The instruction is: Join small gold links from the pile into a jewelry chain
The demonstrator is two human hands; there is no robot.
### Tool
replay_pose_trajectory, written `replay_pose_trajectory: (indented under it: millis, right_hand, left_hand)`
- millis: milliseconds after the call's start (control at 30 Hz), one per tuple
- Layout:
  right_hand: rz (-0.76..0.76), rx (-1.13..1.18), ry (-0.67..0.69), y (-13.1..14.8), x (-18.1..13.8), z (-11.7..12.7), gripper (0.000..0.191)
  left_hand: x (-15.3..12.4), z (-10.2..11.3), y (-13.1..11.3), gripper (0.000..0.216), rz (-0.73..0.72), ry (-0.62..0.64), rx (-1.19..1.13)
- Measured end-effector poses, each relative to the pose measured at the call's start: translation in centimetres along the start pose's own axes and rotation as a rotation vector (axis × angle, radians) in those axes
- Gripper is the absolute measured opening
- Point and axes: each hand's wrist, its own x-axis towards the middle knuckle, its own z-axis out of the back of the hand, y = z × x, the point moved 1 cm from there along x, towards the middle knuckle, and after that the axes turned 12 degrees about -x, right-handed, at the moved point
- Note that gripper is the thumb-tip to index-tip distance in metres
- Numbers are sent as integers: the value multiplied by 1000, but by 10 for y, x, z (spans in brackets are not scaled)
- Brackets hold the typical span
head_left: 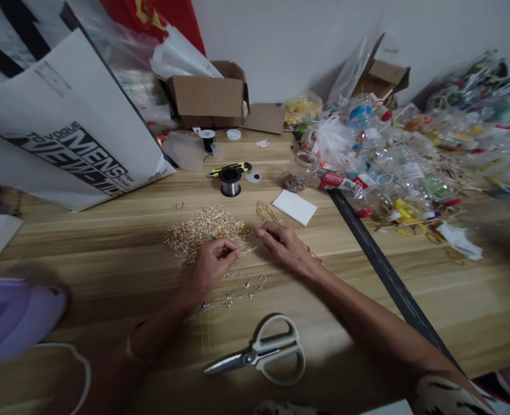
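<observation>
My left hand is closed in a pinch at the near right edge of a pile of small gold and clear beads. Thin pale slivers show at its fingertips; whether they are gripped or lie on the wood I cannot tell. Across a small gap, my right hand has its thumb and finger pressed together, and anything between them is too small to name. A gold chain runs partly beneath the right hand. Nearer me lies a silvery beaded chain.
Scissors lie at the front. Behind the beads are a spool of clear line, a yellow-black utility knife, a white card and a bead jar. Plastic bottles crowd the right; a white paper bag stands left.
</observation>
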Motion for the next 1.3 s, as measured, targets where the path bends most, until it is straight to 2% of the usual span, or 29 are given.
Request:
replay_pose_trajectory:
  millis: [133,300,467,567,767,867,1033,1133,1300]
  right_hand:
    - [-44,-34,-9,-7,1,-1,37]
    - [-57,-39,31,-18,1,-2,44]
    - [-59,-264,79,-11,-2,-1,47]
    - [-81,-339,101,-5,-3,2,47]
    - [-53,-303,92,-1,-4,6,42]
    - [-56,-359,95,-1,-4,10,38]
    - [44,-507,-15,4,-4,15,21]
    - [79,-387,-14,9,-7,8,7]
    - [91,-94,198,14,-11,-16,20]
  left_hand:
    - [1,1,4,6,-57,50,83]
    - [-3,1,-2,13,-391,213,516]
    - [-6,0,-5,17,-524,273,689]
    - [-7,-1,-5,18,-534,295,706]
    - [-7,-1,-2,16,-517,323,679]
    - [-6,0,3,15,-508,315,636]
    - [-6,2,8,14,-485,317,601]
    - [-6,3,4,12,-466,299,569]
    - [-6,2,1,11,-445,243,499]
